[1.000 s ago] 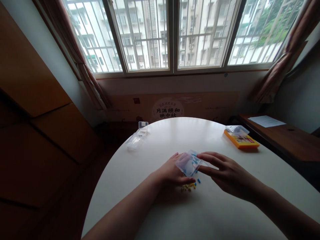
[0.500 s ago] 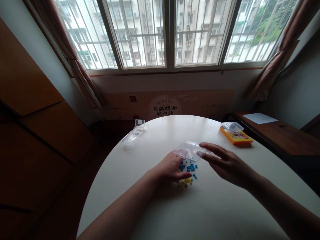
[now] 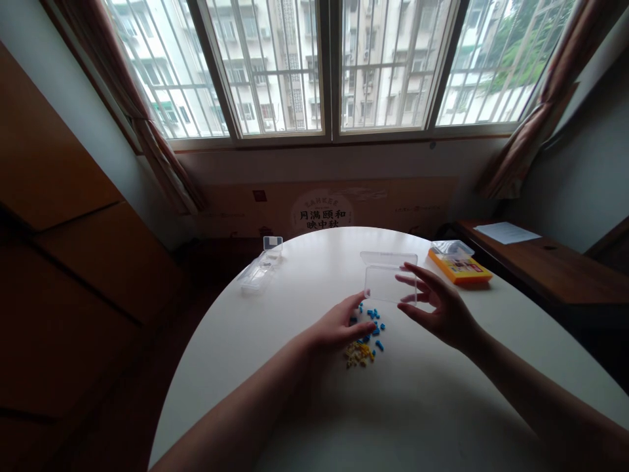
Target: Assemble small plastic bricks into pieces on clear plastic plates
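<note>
Clear plastic cases lie at the left edge of the round white table, well apart from the left hand, whose fingers and thumb are spread loosely, probably to fence in the small yellow pieces and small blue pieces heaped beside it. Above the pile's far end, an opened clear plastic box is gripped by its right side between the thumb and fingers of the right hand, likely to leave its inside unobstructed; whether the left fingertips touch it, I cannot tell. Farther right, a flat orange box lies with a clear plastic lid-like piece on it, seemingly set aside.

Clear box, lid open, in right hand; left hand by blue pieces on white table.
</note>
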Available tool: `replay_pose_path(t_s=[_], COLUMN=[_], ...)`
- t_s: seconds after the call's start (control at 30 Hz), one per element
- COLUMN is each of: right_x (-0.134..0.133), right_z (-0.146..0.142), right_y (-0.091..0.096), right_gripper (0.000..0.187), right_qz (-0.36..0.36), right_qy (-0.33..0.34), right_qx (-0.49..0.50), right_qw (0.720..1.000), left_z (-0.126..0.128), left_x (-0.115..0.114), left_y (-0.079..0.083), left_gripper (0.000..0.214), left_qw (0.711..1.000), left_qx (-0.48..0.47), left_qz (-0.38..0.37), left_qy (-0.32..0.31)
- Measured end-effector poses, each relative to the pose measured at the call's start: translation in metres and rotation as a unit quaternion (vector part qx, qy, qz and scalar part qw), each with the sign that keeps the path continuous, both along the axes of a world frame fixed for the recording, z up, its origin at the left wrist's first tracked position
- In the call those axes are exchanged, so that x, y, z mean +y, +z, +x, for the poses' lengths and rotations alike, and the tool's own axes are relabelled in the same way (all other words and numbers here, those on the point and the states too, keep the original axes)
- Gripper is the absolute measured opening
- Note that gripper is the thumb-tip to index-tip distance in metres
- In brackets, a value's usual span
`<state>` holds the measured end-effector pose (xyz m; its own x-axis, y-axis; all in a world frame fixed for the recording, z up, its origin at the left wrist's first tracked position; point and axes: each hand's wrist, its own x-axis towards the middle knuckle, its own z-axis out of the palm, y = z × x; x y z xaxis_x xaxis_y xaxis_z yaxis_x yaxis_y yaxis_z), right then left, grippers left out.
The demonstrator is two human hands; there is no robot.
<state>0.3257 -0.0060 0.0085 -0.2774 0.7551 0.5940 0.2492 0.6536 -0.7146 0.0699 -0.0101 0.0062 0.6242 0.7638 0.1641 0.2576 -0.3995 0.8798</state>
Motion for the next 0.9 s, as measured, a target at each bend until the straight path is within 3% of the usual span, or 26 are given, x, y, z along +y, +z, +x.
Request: replay_pose_path(t_s=[0.07, 0.17, 0.3, 0.4, 0.57, 0.7, 0.8, 0.9], right_x=[0.002, 0.005, 0.006, 0.001, -0.017, -0.025, -0.026, -0.023], right_z=[-0.001, -0.001, -0.004, -0.009, -0.022, -0.03, -0.029, -0.025], right_y=[-0.004, -0.012, -0.018, -0.016, -0.008, -0.009, -0.012, -0.014], right_gripper=[0.07, 0.073, 0.072, 0.071, 0.071, 0.069, 0.068, 0.06], right_qz=[-0.015, -0.038, -0.038, 0.001, 0.098, 0.122, 0.128, 0.146], right_qy=[-0.006, -0.014, -0.033, -0.048, -0.039, -0.026, -0.016, -0.019], right_qx=[0.019, 0.041, 0.038, -0.002, -0.088, -0.12, -0.143, -0.154], right_qw=[1.0, 0.998, 0.998, 0.999, 0.991, 0.985, 0.981, 0.977], left_z=[0.003, 0.0, -0.009, -0.008, 0.006, 0.01, -0.002, -0.032], left_x=[0.001, 0.009, 0.02, 0.015, -0.006, -0.013, -0.012, -0.006], left_y=[-0.003, -0.009, -0.009, -0.001, 0.015, 0.027, 0.042, 0.064], left_gripper=[0.074, 0.072, 0.067, 0.06, 0.046, 0.035, 0.033, 0.034], left_qw=[0.998, 0.992, 0.977, 0.964, 0.955, 0.944, 0.936, 0.927], left_qx=[-0.041, -0.083, -0.082, -0.044, 0.054, 0.121, 0.163, 0.194], left_qz=[-0.038, -0.058, -0.011, 0.031, 0.078, 0.106, 0.115, 0.099], left_qy=[0.008, 0.08, 0.199, 0.261, 0.282, 0.289, 0.289, 0.306])
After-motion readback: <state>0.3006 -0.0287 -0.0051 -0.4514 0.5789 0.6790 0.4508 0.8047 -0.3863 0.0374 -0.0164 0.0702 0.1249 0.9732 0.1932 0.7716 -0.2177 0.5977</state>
